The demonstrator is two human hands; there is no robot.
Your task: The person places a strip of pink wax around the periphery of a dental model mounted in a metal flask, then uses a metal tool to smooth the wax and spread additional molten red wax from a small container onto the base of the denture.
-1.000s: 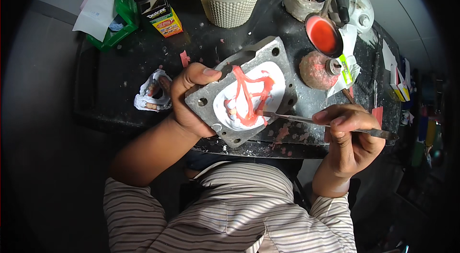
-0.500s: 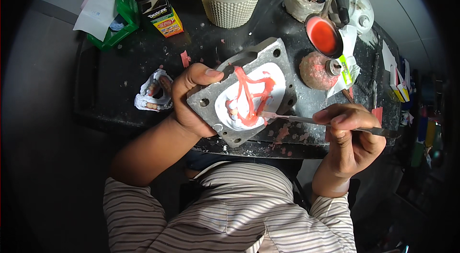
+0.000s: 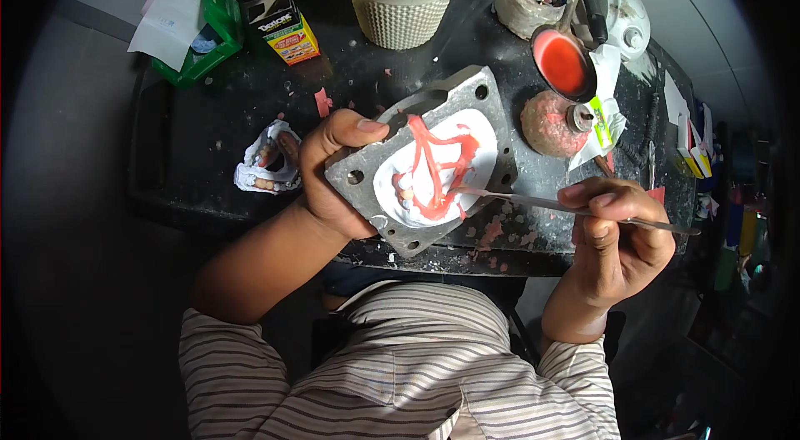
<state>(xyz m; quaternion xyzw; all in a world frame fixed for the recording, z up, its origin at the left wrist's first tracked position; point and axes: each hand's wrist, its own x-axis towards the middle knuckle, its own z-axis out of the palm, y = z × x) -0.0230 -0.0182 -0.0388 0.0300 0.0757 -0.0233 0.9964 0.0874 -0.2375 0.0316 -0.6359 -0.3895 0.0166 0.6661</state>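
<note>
My left hand [image 3: 337, 165] is closed round the left side of a grey metal dental flask [image 3: 354, 158], thumb on its top edge, holding it tilted above the table. Set in the flask is a white plaster dental model [image 3: 483, 136] with strips of red wax [image 3: 421, 144] and a few tooth-coloured pieces at its left. In my right hand [image 3: 621, 232] a slim metal wax spatula [image 3: 542, 202] is pinched between thumb and fingers. Its tip touches or nearly touches the wax at the model's lower right.
Left of the flask lies another plaster model [image 3: 268, 161]. Behind stand a green bin [image 3: 218, 15], a small box [image 3: 287, 32] and a woven basket of tools [image 3: 400, 15]. To the right are a wax-smeared round burner [image 3: 554, 123] and a ladle of red wax [image 3: 562, 61].
The spatula's tip has shifted slightly up and its handle end lies a little lower. My right hand has moved slightly right; the left hand and flask stay put.
</note>
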